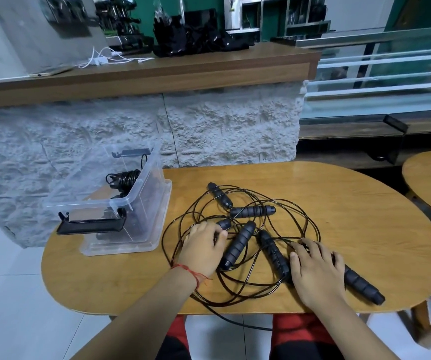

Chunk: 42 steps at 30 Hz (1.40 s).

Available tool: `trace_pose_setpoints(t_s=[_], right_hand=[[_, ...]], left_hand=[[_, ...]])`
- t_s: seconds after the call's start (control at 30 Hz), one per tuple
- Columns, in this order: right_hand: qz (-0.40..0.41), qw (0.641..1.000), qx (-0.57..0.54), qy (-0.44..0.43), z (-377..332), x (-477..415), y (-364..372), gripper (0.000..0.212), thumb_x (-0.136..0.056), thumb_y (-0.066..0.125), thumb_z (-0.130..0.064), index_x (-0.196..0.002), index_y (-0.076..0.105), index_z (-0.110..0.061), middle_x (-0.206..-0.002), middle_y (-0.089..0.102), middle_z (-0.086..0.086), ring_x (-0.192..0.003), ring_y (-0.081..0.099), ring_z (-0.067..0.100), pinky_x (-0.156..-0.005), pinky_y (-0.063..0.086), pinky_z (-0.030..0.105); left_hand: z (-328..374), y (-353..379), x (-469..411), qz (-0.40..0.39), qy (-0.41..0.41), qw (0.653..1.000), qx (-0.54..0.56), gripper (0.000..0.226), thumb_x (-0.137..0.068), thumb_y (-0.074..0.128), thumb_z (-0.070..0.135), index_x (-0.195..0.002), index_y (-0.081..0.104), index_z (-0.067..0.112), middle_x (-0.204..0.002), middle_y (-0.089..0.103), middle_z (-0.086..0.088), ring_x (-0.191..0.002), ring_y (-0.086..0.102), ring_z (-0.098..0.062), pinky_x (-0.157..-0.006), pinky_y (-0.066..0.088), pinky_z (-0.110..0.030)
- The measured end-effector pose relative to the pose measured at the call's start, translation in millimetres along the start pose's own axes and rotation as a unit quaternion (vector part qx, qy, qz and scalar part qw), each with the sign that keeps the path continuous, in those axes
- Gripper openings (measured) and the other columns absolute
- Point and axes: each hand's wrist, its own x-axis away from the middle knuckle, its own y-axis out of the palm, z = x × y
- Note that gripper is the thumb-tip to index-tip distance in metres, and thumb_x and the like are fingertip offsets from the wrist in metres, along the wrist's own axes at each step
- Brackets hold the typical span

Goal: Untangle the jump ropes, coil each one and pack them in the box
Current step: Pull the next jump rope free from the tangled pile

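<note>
On the bench, right of the clear box that already holds one coil, the ropes lie tangled. The left hand covers a short handle; I cannot tell if it grips. The right hand rests with fingers spread on another handle. It seems best to lift one handle and follow its cord out loop by loop, never yanking.

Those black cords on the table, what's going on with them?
A person seated at the wooden table is sorting a tangle of jump ropes. The left hand rests on the cords beside one handle, and the right hand lies flat over another handle. One coiled rope already sits in the clear box at the left.
</note>
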Motion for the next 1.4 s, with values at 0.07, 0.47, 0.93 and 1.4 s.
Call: trace_pose_setpoints(t_s=[0.07, 0.47, 0.93, 1.4], right_hand=[[0.009, 1.000, -0.001, -0.002, -1, 0, 1, 0.056, -0.107, 0.017, -0.050, -0.136, 0.064, -0.037, -0.145, 0.057, -0.009, -0.139, 0.042, 0.017, -0.113, 0.028, 0.046], [0.011, 1.000, 0.009, -0.002, -2, -2, 3, 0.053, -0.107, 0.020, -0.049, -0.133, 0.065, -0.038, -0.143, 0.057, -0.009, -0.137, 0.043, 0.017, -0.113, 0.029, 0.047], [-0.005, 1.000, -0.005, -0.004, 0, -2, 2, 0.057, -0.107, 0.014, -0.051, -0.136, 0.062, -0.039, -0.148, 0.053, -0.011, -0.142, 0.039, 0.016, -0.115, 0.024, 0.045], [-0.131, 0.990, -0.040, 0.032, -8, -18, -27, 0.051, -0.108, 0.027, -0.055, -0.152, 0.047, -0.037, -0.162, 0.041, -0.004, -0.151, 0.031, 0.022, -0.122, 0.018, 0.054]], left_hand=[[-6, -7, -13, 0.015, -0.036, 0.999, 0.006, 0.021, -0.106, 0.048, 0.041, -0.118, 0.063, 0.032, -0.113, 0.055, 0.015, -0.115, 0.053, -0.011, -0.100, 0.049, -0.037], [-45, -35, -66, -0.029, -0.157, 0.987, -0.002, 0.022, -0.106, 0.048, 0.040, -0.115, 0.062, 0.024, -0.093, 0.071, 0.001, -0.080, 0.069, -0.015, -0.069, 0.054, -0.032], [-21, -46, -89, 0.024, 0.006, 0.978, -0.205, 0.011, -0.102, 0.060, 0.030, -0.109, 0.069, 0.029, -0.110, 0.061, 0.002, -0.107, 0.057, -0.024, -0.088, 0.050, -0.040], [73, -192, -90, -0.080, -0.128, 0.980, 0.133, 0.018, -0.088, 0.072, 0.001, -0.098, 0.062, 0.012, -0.086, 0.057, -0.002, -0.064, 0.047, -0.014, -0.051, 0.038, -0.025]])
